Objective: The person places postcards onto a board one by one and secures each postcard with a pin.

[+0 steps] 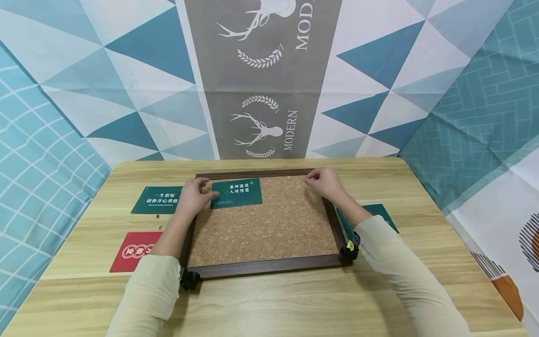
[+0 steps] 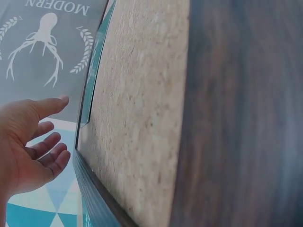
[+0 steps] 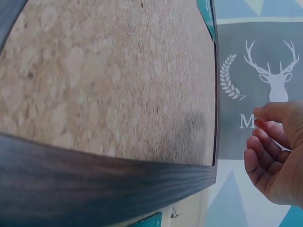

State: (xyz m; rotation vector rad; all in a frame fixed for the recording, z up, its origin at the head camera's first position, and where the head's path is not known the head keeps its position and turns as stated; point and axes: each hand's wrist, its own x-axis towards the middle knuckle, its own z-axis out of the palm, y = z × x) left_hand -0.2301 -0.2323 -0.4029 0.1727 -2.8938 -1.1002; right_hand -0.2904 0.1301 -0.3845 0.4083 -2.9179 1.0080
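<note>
A green card (image 1: 236, 193) with white lettering lies on the cork board (image 1: 269, 229), near its upper left corner. By the card's left edge is my left hand (image 1: 194, 196), its thumb and fingers spread apart. The left wrist view shows that hand (image 2: 33, 146) holding nothing. Over the board's upper right corner, my right hand (image 1: 326, 182) has thumb and index tip together. In the right wrist view the same hand (image 3: 277, 146) seems to pinch a tiny pin-like thing, mostly hidden by the fingertips. Its other fingers are curled.
Left of the board lie another green card (image 1: 157, 200), a red card (image 1: 134, 250) and small pins (image 1: 159, 227). A further green card (image 1: 381, 215) is partly under the right forearm. A dark wooden frame (image 1: 269, 267) edges the board; patterned cloth (image 1: 261, 79) hangs behind the table.
</note>
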